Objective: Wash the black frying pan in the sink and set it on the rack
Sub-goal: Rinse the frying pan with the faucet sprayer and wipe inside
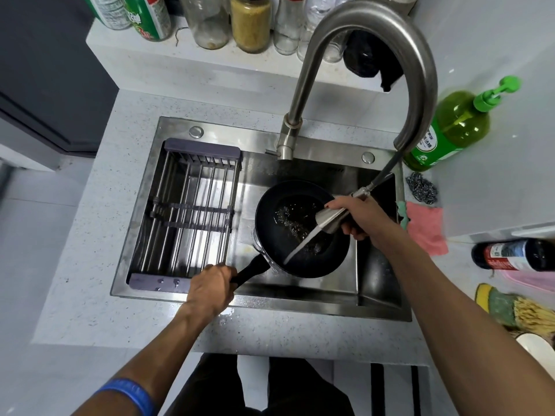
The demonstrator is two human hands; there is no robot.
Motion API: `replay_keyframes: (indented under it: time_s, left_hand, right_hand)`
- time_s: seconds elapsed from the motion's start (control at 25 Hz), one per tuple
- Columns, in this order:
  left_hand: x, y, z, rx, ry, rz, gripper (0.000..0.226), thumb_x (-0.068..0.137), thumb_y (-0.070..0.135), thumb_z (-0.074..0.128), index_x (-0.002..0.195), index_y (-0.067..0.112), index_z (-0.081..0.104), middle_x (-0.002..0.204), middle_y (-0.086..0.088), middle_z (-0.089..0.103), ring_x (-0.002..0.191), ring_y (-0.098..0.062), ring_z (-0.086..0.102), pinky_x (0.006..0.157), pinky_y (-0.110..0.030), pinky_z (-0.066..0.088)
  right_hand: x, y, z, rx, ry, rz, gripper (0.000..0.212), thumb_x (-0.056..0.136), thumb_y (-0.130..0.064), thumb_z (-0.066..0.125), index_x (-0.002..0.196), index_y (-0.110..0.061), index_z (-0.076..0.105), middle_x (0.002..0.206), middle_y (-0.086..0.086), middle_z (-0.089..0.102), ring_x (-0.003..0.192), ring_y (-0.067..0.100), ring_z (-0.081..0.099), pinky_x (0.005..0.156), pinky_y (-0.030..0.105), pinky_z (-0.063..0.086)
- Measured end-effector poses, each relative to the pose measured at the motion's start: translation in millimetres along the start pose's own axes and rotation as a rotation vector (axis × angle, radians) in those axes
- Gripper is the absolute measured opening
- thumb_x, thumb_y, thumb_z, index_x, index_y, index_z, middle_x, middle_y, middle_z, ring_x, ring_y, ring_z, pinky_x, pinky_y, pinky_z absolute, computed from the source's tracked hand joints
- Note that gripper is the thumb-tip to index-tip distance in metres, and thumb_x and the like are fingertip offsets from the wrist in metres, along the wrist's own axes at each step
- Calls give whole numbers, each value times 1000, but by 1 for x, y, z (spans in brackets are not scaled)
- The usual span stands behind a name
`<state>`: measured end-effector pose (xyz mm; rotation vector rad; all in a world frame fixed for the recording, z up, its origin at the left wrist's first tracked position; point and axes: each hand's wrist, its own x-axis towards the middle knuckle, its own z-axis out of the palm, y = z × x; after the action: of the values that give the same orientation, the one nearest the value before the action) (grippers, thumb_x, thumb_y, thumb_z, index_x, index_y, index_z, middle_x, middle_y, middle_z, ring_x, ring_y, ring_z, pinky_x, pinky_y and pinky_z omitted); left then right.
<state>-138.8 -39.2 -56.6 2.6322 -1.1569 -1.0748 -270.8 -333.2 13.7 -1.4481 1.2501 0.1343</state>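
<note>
Your left hand (210,288) grasps the round black frying pan (301,228) by its handle over the steel sink (372,283); your right hand (362,217) grips the pull-out metal sprayer (327,219). Wet, rigid, probably slippery: keep to the handle.

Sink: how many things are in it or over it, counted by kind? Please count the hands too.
Frying pan: 1
Rack: 1
Faucet spray head: 1
Hands: 2 (left hand grips the pan handle, right hand holds the spray head)
Total: 5
</note>
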Motion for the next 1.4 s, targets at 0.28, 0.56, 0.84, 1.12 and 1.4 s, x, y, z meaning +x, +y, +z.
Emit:
replay_keyframes:
  time_s: [0.28, 0.56, 0.84, 1.12, 1.4]
  left_hand:
    - [4, -3, 5, 23, 15, 21, 5, 93, 30, 61, 94, 26, 63, 67, 13, 51, 62, -5, 54, 61, -17, 42]
    - [7, -5, 9, 54, 29, 36, 6, 93, 31, 61, 97, 28, 64, 68, 13, 51, 64, -5, 54, 62, -17, 42]
    - [10, -7, 12, 78, 28, 25, 6, 93, 32, 61, 96, 29, 64, 64, 14, 50, 57, 0, 49, 55, -14, 35]
    - [10, -6, 11, 121, 40, 24, 6, 92, 33, 60, 95, 29, 64, 72, 12, 55, 65, -7, 53, 59, -19, 38]
    - [10, -7, 12, 91, 40, 7, 5, 91, 33, 63, 90, 28, 64, 68, 12, 55, 61, -5, 53, 56, -19, 36]
  right_hand:
    - [6, -5, 22, 246, 26, -41, 45, 72, -40, 70, 101, -6, 76, 59, 17, 62, 42, 19, 48, 40, 22, 34]
    - [18, -9, 28, 353, 91, -103, 24, 89, -26, 68, 101, -6, 71, 62, 16, 64, 49, 19, 54, 45, 27, 45]
    - [26, -8, 27, 407, 177, -157, 23, 90, -23, 68, 110, -12, 70, 63, 13, 66, 49, 15, 60, 46, 26, 53]
    - [28, -7, 20, 389, 263, -197, 20, 89, -20, 66, 109, -19, 69, 73, 14, 69, 55, 15, 60, 51, 26, 54]
    - [28, 1, 6, 224, 358, -201, 29, 86, -26, 67, 109, -10, 72, 65, 9, 69, 53, 12, 60, 52, 29, 53]
